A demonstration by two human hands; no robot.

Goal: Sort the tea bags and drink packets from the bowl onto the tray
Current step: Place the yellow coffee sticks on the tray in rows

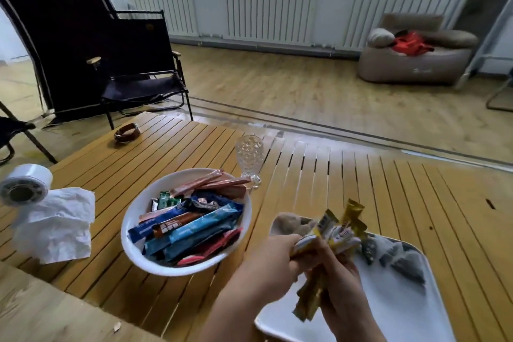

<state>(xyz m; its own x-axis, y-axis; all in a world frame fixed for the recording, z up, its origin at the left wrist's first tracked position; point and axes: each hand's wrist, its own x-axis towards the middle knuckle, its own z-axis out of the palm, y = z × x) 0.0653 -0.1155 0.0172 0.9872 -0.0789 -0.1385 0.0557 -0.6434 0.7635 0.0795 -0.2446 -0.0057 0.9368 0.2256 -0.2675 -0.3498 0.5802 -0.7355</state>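
Observation:
A white bowl (130, 219) on the slatted wooden table holds several packets: blue (194, 228), pink-orange sticks (211, 183), green (166, 200) and red (205, 250). To its right lies a white tray (402, 311) with grey pyramid tea bags (402, 261) and brownish ones (291, 225) at its far end. Above the tray's near left part, my left hand (266, 264) and my right hand (344, 289) both grip a bunch of yellow drink packets (333, 233), whose ends stick out above and below the hands.
A cut-glass goblet (249, 158) stands just behind the bowl. A crumpled tissue (55, 225) and a white roll (23, 186) lie at the table's left. A leather-strap watch (127, 132) sits at the far left edge. A black folding chair (144, 75) stands beyond the table.

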